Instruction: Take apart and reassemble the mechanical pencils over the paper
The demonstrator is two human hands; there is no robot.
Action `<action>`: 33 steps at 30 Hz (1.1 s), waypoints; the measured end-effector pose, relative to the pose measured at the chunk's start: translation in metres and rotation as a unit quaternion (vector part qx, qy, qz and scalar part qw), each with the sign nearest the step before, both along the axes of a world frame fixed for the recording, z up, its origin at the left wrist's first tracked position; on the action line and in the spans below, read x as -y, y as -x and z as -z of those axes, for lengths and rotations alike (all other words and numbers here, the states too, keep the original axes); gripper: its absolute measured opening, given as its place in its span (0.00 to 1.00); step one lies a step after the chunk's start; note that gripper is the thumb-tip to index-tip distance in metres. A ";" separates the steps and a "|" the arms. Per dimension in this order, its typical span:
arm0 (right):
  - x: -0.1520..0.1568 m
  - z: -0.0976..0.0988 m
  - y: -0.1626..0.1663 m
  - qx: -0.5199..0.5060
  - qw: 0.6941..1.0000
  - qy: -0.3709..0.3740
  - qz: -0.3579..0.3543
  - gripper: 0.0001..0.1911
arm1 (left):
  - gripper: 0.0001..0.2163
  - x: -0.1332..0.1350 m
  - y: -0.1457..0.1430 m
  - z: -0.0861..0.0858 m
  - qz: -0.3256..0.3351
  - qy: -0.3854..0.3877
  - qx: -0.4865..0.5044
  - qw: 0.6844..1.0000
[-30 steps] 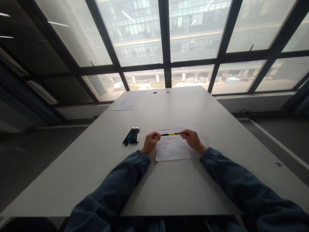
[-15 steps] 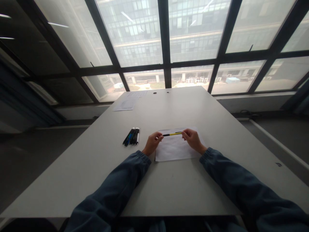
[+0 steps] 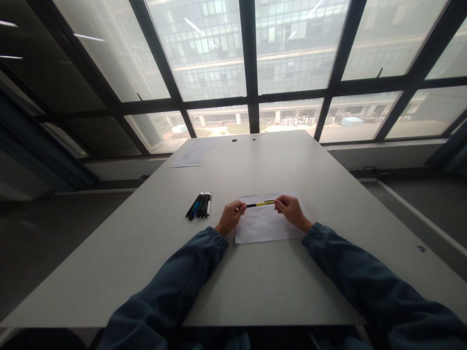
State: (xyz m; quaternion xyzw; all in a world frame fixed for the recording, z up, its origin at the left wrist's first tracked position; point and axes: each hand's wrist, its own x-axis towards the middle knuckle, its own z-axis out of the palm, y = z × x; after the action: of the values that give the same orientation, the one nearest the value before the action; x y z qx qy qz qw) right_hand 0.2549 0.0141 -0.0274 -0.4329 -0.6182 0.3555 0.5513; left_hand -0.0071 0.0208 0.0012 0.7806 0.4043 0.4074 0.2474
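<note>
Head view: one yellow-and-black pen [image 3: 260,203], held crosswise over the far part of a white sheet [image 3: 268,227]. Left hand [image 3: 229,217]: grip pinches the black end. Right hand [image 3: 290,211]: grip pinches the opposite end. Group of pens [image 3: 199,206]: lies side by side on the white desk [image 3: 146,272], left of the left hand. Papers [image 3: 189,156]: far left.

Looking down from the head
The one camera sits on the person's head, high by the near edge of the white table [image 3: 266,165]. It faces forward and down. The sleeves [image 3: 175,274] are closest, the left hand [image 3: 229,217] and right hand [image 3: 291,212] are a bit farther, and the windows [image 3: 215,53] are well back.
</note>
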 end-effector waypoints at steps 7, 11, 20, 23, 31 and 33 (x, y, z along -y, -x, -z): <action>0.001 -0.002 0.001 -0.003 1.000 -0.004 -0.006 0.18 | 0.12 -0.001 0.001 0.001 0.004 0.010 0.003 1.000; 0.001 -0.001 0.001 0.001 1.000 -0.003 -0.009 0.18 | 0.14 -0.001 0.001 0.001 0.001 0.008 -0.004 1.000; -0.001 0.003 0.001 -0.001 1.000 -0.004 -0.021 0.14 | 0.17 -0.002 0.002 0.003 0.008 0.020 -0.007 1.000; -0.001 0.004 0.002 -0.002 1.000 -0.004 -0.028 0.12 | 0.20 -0.003 0.003 0.003 0.003 0.022 -0.003 1.000; 0.000 0.002 0.002 -0.002 1.000 -0.009 -0.016 0.14 | 0.21 -0.004 0.002 0.006 0.003 0.055 0.014 0.998; -0.001 0.000 0.002 -0.012 1.000 -0.005 -0.007 0.15 | 0.20 -0.006 0.002 0.007 0.014 0.068 0.037 0.997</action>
State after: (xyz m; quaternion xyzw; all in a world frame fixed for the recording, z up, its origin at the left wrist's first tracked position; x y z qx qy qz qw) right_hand 0.2524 0.0147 -0.0274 -0.4216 -0.6167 0.3609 0.5583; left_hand -0.0090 0.0271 -0.0060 0.7519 0.4106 0.4045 0.3200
